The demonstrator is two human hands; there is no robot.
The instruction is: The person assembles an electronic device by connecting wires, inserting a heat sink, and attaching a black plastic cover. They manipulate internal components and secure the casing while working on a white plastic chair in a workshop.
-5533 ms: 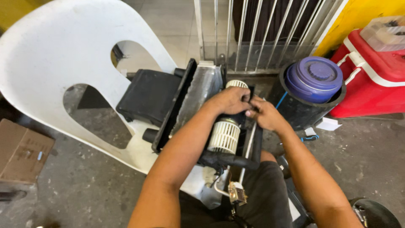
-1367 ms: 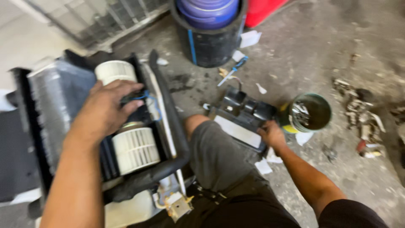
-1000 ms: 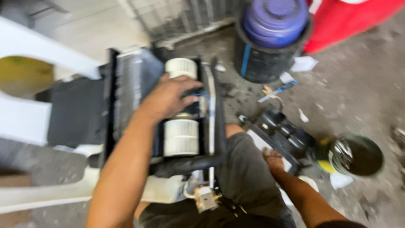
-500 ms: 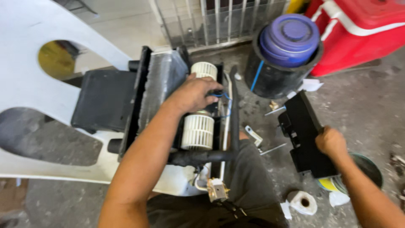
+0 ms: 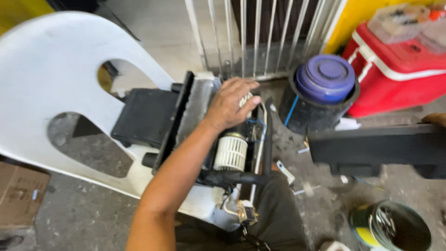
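Black cover point(image 5: 376, 149) lifted; left hand point(image 5: 230, 103) steadies blower unit point(image 5: 218, 135).

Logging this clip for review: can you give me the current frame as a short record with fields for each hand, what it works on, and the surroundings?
left hand: rests on top of the black blower unit, above its white fan wheel
right hand: barely visible at frame edge, holding a long black panel
support: white plastic chair
nearby: purple-lidded bucket, red cooler, green can
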